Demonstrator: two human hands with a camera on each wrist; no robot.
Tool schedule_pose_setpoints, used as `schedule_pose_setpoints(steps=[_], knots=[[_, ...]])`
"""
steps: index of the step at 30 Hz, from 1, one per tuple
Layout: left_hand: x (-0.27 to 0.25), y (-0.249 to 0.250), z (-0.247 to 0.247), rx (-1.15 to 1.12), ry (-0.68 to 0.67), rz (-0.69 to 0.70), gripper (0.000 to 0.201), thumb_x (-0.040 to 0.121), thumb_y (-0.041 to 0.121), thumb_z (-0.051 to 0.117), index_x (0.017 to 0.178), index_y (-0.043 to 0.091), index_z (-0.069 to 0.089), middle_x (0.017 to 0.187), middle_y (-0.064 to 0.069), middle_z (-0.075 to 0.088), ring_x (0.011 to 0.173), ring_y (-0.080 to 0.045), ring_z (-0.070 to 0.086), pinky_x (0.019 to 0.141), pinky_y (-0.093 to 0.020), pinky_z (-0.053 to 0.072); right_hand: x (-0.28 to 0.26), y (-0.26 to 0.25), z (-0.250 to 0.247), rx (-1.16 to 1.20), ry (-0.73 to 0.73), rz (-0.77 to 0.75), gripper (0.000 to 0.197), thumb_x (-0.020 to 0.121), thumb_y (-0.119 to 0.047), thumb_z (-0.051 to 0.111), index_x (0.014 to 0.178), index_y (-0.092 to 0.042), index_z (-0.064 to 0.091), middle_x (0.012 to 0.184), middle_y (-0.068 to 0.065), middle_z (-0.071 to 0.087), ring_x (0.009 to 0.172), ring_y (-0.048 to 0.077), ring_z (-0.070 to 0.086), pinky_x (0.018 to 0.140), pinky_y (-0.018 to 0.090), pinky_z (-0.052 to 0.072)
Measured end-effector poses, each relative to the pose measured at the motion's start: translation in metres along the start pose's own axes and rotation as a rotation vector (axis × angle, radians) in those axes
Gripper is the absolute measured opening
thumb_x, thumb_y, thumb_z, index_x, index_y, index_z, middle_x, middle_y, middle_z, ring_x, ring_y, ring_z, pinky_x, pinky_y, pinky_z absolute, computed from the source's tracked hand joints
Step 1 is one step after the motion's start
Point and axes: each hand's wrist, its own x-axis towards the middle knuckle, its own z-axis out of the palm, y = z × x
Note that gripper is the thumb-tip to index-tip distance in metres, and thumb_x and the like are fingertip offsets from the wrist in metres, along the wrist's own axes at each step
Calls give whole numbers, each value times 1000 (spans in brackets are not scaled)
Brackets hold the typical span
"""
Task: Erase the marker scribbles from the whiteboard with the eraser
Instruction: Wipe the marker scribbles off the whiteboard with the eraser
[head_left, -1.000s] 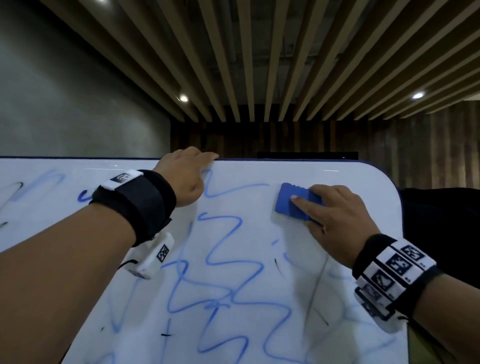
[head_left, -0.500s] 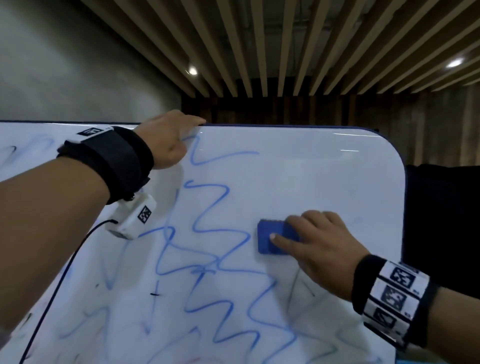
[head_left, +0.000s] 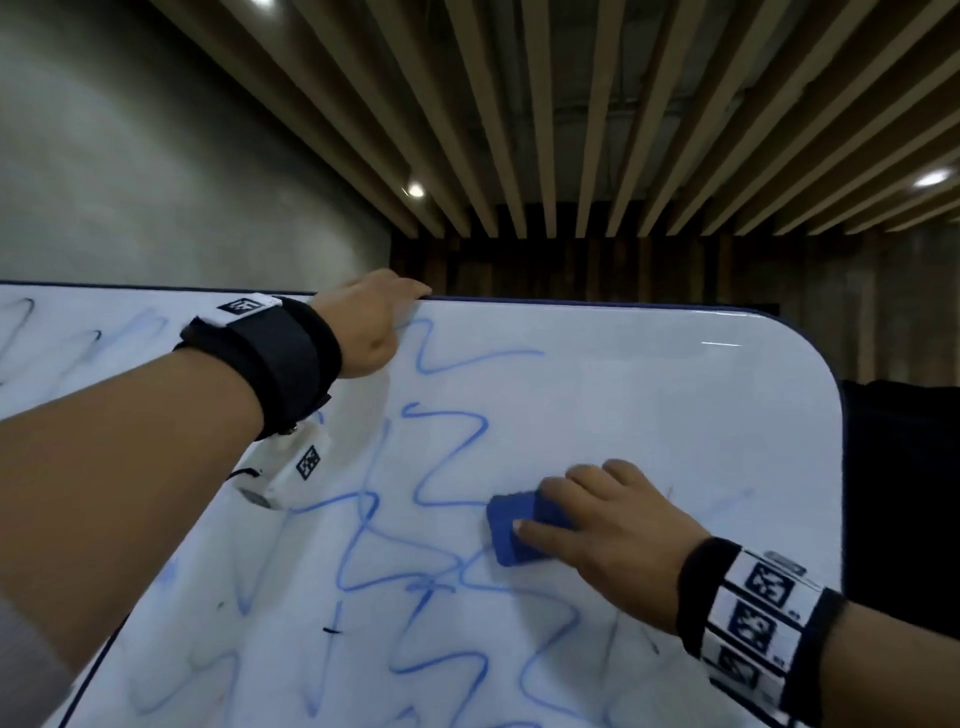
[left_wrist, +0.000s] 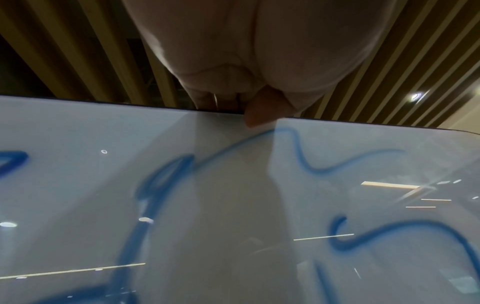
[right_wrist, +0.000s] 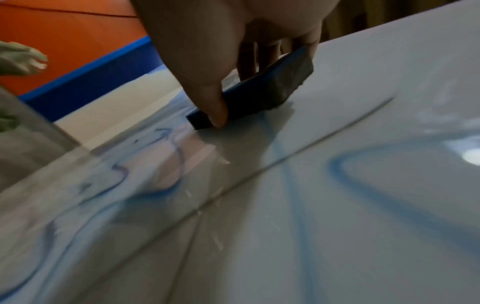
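Observation:
A whiteboard (head_left: 675, 415) with a dark rim fills the lower view, covered in blue zigzag scribbles (head_left: 447, 457) and faint black marks. My right hand (head_left: 597, 525) grips a blue eraser (head_left: 514, 527) and presses it flat on the board at mid right. In the right wrist view the thumb and fingers pinch the eraser (right_wrist: 262, 90), its grey felt against the board (right_wrist: 337, 205). My left hand (head_left: 374, 322) grips the board's top edge, fingers curled over it. The left wrist view shows those fingers (left_wrist: 257, 113) hooked over the edge, above blue scribbles (left_wrist: 311, 164).
The board's upper right area looks wiped, with faint smears. Its rounded right corner (head_left: 826, 374) borders a dark surface (head_left: 904, 493). Behind stand a grey wall and a slatted wooden ceiling. An orange and blue panel (right_wrist: 78, 51) lies beyond the board in the right wrist view.
My right hand has slid the eraser down the board from near the top edge to the middle, then a little left. The left hand stays on the top edge.

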Motion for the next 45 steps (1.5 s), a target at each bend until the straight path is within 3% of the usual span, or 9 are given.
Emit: schedule_pose_setpoints(steps=[5,7,12,18,24,28,34,39,45], knots=[[0,-32,-2,6,32,-42,63,86,8,51,148,19,44,131,-12,53,124,-36,51,104,-39,41,46,80,-46,-56,227,627,58,72,-18,78,127,-22,63,112,17,58,90,41,55,73,49,48],[-4,-46,-2,11,40,-54,62,87,4,52,147,20,45,132,-11,53,124,-36,51,102,-37,39,53,65,-40,-46,232,595,56,74,-19,74,128,-21,62,112,18,58,89,42,55,71,49,48],[-15,-79,-1,3,70,-73,63,89,7,50,149,25,41,140,-9,48,128,-35,48,105,-42,40,40,-11,-8,-28,-30,151,53,79,-23,68,130,-32,55,118,8,57,90,33,53,74,43,45],[-20,-87,3,-3,117,-22,70,86,7,54,153,21,37,139,-10,50,127,-33,48,105,-38,37,70,51,-50,-25,134,808,55,82,-22,69,135,-23,57,123,16,55,103,42,52,85,50,48],[-17,-93,7,11,120,17,72,85,11,56,153,22,35,140,-9,49,125,-32,49,107,-40,39,40,0,-28,-61,-16,387,56,78,-22,68,132,-24,54,116,14,58,89,37,55,72,46,49],[-17,-92,7,17,142,26,73,84,11,57,153,21,36,139,-10,51,125,-33,50,107,-41,38,52,44,-50,-92,71,904,57,84,-26,68,138,-25,53,127,14,53,105,40,50,89,50,48],[-19,-91,7,31,146,35,74,84,12,58,154,22,34,137,-9,52,123,-31,50,106,-38,38,66,-23,-24,-66,-25,388,51,78,-25,61,129,-26,56,111,11,58,83,36,54,67,43,47],[-18,-91,6,18,145,32,73,84,11,56,153,22,35,138,-9,51,126,-31,49,109,-40,37,70,34,-51,-89,127,947,55,82,-24,70,135,-24,58,123,15,55,101,41,51,84,49,48],[-18,-91,6,11,153,28,73,84,11,57,153,22,36,142,-9,50,128,-32,48,111,-41,36,95,-48,-12,-55,-16,270,51,76,-21,68,125,-32,59,115,7,58,88,33,55,71,40,44]])
